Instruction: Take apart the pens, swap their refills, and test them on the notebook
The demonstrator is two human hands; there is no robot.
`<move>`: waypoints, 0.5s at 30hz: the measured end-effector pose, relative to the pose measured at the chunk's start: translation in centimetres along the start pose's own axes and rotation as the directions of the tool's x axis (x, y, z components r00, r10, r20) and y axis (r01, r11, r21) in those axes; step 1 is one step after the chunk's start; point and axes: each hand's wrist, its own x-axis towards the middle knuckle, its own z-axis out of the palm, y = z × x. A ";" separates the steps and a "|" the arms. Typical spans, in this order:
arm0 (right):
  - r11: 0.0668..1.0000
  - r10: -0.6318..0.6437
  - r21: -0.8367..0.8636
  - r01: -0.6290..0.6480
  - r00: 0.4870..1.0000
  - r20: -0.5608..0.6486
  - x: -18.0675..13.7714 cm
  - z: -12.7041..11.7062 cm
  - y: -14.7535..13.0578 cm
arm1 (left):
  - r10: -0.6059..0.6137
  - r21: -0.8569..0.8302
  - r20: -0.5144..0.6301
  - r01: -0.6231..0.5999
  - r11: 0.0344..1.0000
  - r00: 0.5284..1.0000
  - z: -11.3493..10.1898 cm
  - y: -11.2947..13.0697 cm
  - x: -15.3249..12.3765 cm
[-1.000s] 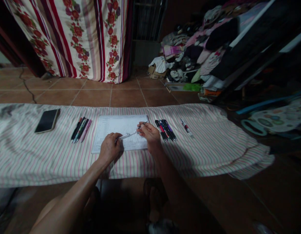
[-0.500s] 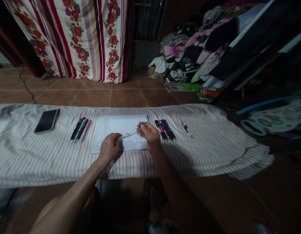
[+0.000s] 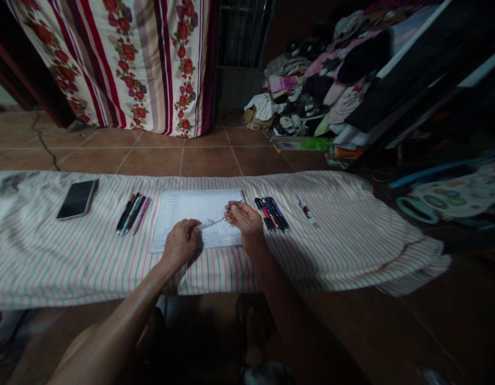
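Over a spiral notebook (image 3: 183, 206) with written pages, my two hands meet near the middle. My left hand (image 3: 182, 240) is closed on one end of a clear pen barrel (image 3: 204, 224), which slants up to the right. In the pinched fingers of my right hand (image 3: 245, 219) is a small pen part, mostly hidden by the fingers. A thin, shiny piece (image 3: 222, 219) bridges the barrel and the right fingertips; whether it is joined to the barrel I cannot tell.
Several pens (image 3: 131, 214) lie left of the notebook, and several more (image 3: 272, 215) to its right. A single pen (image 3: 306, 210) rests farther right. The phone (image 3: 77, 199) is at the left on the striped cloth (image 3: 352, 230). Clothes (image 3: 303, 85) are piled behind.
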 end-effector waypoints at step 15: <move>1.000 0.014 -0.008 -0.014 1.000 0.018 -0.3 0.3 -0.1 | -0.007 -0.051 0.016 0.008 0.999 1.000 0.0 0.0 0.0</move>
